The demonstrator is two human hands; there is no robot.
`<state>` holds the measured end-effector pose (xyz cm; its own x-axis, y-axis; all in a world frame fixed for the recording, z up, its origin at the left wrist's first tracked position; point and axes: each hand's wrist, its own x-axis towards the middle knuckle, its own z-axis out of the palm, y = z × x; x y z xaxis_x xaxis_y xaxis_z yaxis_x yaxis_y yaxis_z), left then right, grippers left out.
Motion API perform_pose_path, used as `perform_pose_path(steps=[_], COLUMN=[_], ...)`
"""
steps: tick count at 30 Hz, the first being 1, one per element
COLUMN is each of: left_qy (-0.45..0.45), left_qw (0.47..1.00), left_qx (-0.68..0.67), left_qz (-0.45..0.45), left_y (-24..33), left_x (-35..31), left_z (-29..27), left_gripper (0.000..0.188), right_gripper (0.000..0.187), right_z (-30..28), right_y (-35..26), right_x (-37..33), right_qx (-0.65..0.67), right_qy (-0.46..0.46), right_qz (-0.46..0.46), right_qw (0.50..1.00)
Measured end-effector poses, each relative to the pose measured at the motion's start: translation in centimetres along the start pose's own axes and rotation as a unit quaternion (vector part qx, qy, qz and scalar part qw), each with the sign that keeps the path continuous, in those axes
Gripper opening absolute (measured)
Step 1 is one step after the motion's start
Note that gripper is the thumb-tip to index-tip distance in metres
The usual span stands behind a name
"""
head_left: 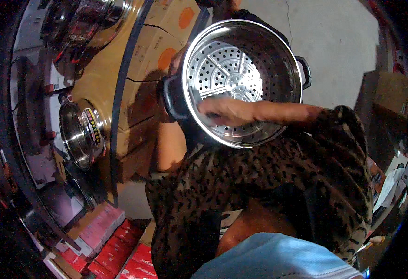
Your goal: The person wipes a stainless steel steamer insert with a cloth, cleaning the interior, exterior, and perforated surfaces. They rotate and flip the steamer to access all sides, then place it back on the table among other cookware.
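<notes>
Silver steamer pot (pixel 280 69) held before the leopard-print top (pixel 246 176), with the left hand (pixel 175 65) clamped on its left side by the black handle (pixel 176 100), right hand (pixel 220 110) inside, too blurred to tell whether spread or closed.

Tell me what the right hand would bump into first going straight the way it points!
Probably the left side of the metal pot, near a black handle. The right hand points that way, but depth is unclear, so it might clear the rim.
</notes>
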<state>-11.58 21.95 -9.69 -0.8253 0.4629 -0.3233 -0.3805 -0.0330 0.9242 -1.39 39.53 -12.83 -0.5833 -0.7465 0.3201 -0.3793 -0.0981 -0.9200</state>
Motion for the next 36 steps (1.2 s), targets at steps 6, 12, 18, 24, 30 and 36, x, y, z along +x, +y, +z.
perform_pose_path(steps=[6,12,18,24,30,36], left_qy=[-0.018,-0.017,-0.017,-0.007,-0.007,-0.044], left_qw=[1.000,1.000,1.000,1.000,1.000,0.991], left_qx=[-0.007,0.004,0.006,-0.001,-0.004,0.100], left_qz=[0.007,0.007,0.009,0.010,0.009,0.079], left_y=[-0.1,-0.4,-0.5,-0.5,-0.4,-2.6], left_x=[1.3,1.2,0.2,-0.8,-0.9,0.7], left_z=[0.4,0.3,0.5,0.4,0.2,-2.1], left_gripper=[0.058,0.058,0.057,0.056,0.055,0.054], right_gripper=[0.035,0.035,0.042,0.040,0.042,0.037], right_z=[-2.2,-3.0,-11.4,-11.1,-1.1,1.2], right_y=[-1.6,2.2,7.5,7.2,6.9,-0.1], right_x=[-7.1,1.4,1.1,-11.3,-16.0,-0.1], right_qx=[-0.074,-0.167,-0.486,-0.374,-0.191,-0.189], right_qy=[-0.189,-0.127,0.004,-0.052,-0.233,-0.124], right_qz=[0.026,0.099,0.007,0.431,0.223,0.104], right_qw=[0.979,0.973,0.874,0.819,0.927,0.968])
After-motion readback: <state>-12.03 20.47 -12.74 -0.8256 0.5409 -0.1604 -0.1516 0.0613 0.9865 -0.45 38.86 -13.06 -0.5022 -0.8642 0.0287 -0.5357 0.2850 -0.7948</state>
